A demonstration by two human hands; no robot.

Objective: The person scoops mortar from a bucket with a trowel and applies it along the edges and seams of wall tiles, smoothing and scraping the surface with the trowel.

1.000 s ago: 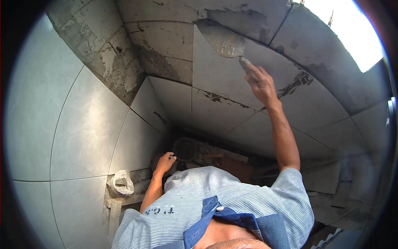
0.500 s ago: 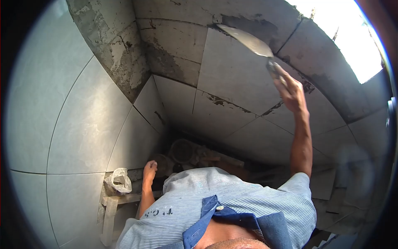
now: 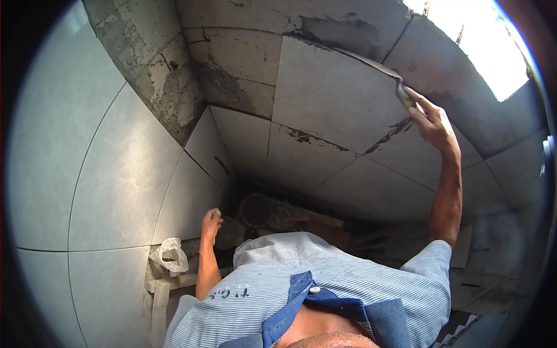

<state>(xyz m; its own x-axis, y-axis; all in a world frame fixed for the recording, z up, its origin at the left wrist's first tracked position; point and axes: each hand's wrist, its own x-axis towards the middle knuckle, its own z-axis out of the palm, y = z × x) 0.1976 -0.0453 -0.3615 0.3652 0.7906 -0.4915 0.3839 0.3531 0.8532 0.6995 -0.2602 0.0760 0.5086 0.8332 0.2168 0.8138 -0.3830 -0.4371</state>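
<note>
Trowel [image 3: 380, 66], gripped in the right hand [image 3: 435, 126], has turned nearly edge-on, the left hand [image 3: 212, 223] curled closed.

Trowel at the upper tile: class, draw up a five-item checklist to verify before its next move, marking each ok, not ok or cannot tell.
1. Trowel gripped in the right hand: ok.
2. Trowel lined up along the top edge of the tile: ok.
3. Trowel pressing on that edge: cannot tell; it shows nearly edge-on.
4. Joints around the tile free of dark smears: not ok.
5. Left hand clear of the trowel: ok, well below it.
</note>
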